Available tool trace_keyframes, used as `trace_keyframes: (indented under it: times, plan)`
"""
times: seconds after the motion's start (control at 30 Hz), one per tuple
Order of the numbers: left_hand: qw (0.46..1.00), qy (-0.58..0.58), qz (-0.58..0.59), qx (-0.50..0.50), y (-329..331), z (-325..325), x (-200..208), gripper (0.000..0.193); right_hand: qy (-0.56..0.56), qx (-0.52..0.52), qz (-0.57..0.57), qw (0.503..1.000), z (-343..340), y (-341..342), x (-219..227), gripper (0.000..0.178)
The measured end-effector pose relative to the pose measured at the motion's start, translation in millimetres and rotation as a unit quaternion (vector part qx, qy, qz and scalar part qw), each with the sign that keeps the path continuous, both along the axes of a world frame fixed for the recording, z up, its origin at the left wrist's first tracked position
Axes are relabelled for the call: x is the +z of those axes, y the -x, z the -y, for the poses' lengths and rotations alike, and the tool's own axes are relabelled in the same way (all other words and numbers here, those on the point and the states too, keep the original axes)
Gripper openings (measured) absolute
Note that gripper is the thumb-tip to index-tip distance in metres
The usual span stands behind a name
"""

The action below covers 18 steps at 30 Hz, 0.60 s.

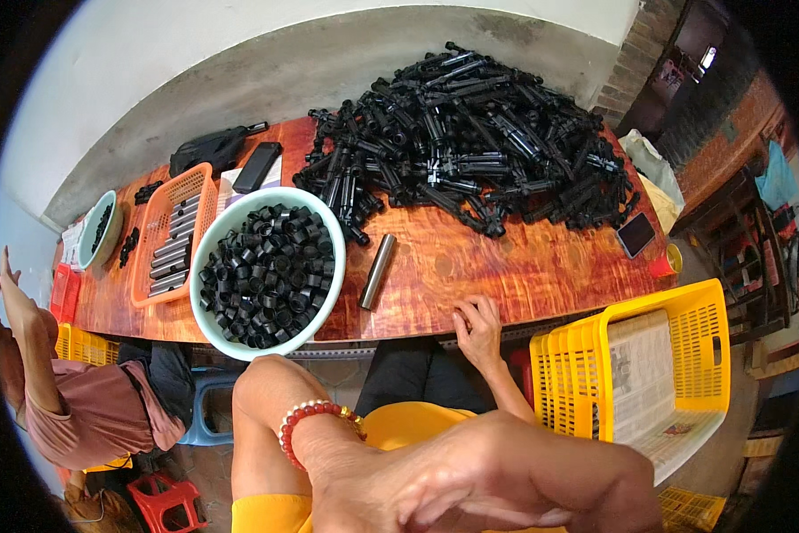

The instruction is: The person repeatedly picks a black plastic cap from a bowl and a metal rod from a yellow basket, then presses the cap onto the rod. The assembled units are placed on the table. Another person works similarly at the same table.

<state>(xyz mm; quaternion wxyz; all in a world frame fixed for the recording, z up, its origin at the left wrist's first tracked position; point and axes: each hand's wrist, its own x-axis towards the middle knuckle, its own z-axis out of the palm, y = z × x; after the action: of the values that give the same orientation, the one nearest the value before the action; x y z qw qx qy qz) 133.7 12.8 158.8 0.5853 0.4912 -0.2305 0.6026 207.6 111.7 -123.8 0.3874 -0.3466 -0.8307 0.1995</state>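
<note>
My left arm bends at the elbow, and my left hand [470, 471] is raised very close to the camera, a red and white bead bracelet [315, 410] on its wrist. Its fingers are bent out of clear sight, so what they touch cannot be seen. At the table's front edge rests my right hand [479, 329], fingers loosely apart and nothing visible in them. To its left a short metal tube [378, 272] lies on the glossy wooden table [524, 275]. Beside the tube stands a pale green basin [335, 293] full of short black rings or caps [270, 271].
A large heap of black tubular parts [470, 142] covers the table's back. An orange basket [206, 191] holds metal tubes; a phone [636, 235] lies far right. Yellow crates [666, 311] stand at right, one lined with newspaper. A co-worker [97, 400] sits at left, arm raised.
</note>
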Motion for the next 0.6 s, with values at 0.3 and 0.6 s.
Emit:
trace_keyframes:
  times: [0.3,0.6]
  plan:
    - [0.999,0.015,0.032,-0.004,9.0,11.1,-7.0,0.052,0.106,0.026,-0.030,0.994,-29.7,11.5,20.1,0.016]
    - [0.999,0.011,0.035,-0.015,21.3,17.5,-2.1,0.060,-0.061,-0.021,0.069,0.996,-126.6,75.4,28.9,0.044]
